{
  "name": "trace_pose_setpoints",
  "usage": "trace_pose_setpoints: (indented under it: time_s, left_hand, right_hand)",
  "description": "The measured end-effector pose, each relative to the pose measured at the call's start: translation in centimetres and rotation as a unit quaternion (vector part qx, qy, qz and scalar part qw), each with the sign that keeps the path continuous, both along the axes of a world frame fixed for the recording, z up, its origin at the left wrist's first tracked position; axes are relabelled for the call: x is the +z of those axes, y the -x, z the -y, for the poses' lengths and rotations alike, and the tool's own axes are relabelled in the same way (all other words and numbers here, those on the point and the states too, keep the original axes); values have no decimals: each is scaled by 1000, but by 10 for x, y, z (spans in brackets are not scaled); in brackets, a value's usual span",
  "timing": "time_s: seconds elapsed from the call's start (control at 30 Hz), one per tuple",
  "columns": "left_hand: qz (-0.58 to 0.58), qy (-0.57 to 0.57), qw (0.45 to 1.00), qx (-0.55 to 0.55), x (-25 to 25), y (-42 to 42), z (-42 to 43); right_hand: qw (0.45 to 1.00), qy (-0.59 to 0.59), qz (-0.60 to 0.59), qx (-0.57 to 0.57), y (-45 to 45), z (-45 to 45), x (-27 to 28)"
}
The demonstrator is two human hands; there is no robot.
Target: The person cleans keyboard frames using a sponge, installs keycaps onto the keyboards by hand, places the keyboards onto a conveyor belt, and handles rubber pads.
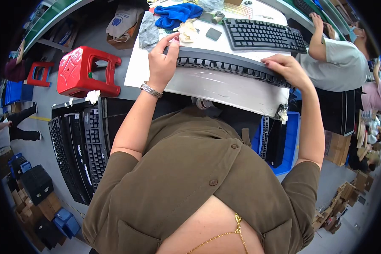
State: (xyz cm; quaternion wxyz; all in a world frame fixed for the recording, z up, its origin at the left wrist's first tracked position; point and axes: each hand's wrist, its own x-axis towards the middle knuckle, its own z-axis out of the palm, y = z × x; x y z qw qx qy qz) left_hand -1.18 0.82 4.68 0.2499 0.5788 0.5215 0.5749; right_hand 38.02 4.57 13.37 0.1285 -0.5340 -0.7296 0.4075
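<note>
A black keyboard point(228, 62) is tilted up on its long edge at the front of the white table, its keys facing me. My left hand point(163, 61) is closed on its left end, thumb and index finger near the top edge. At the other end, my right hand point(288, 71) grips the keyboard with the thumb along its upper edge. Behind it a second black keyboard point(262, 36) lies flat, keys up. A crumpled tan cloth or paper point(188, 33) and a small dark square pad point(213, 34) lie just beyond my left hand.
A blue cloth point(178, 15) and grey bag point(148, 31) lie on the table point(224, 86). A red stool point(86, 72) stands left, above a container of keyboards point(95, 139). A blue bin point(290, 148) with keyboards sits at right. A co-worker point(338, 63) is close on the right.
</note>
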Motion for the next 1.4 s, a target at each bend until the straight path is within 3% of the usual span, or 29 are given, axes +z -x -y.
trace_pose_setpoints:
  time_s: [0.37, 0.5, 0.67, 0.77, 0.83, 1.0, 1.2, 1.33, 1.4]
  left_hand:
    - [1, 1, 1000, 24, 4, -5, -1]
    - [-9, 35, 999, 36, 11, -6, -1]
    - [-15, 17, 999, 27, 11, -10, -1]
    - [-14, 19, 999, 23, 6, -6, -2]
    - [-12, 19, 1000, 15, 4, -7, -4]
    - [36, 48, 998, 12, 9, -10, 0]
    - [6, 37, 999, 19, 7, -10, 6]
    - [1, 18, 1000, 14, 4, -10, 4]
    - [11, 11, 1000, 17, -1, -11, 4]
  right_hand:
    - [999, 43, -10, -7, 94, -19, -12]
    - [999, 22, 37, -10, 112, -26, -10]
    - [996, -56, 71, 2, 67, -21, -11]
    - [995, -48, 81, 14, 26, -21, -8]
    - [989, 10, 139, -47, 20, -15, 4]
    - [998, -30, 52, -25, 46, -12, 1]
    - [993, -113, 43, 1, 131, -12, -8]
    - [957, -136, -251, -60, 153, 11, 18]
    - [865, -106, -491, -4, 142, 38, 47]
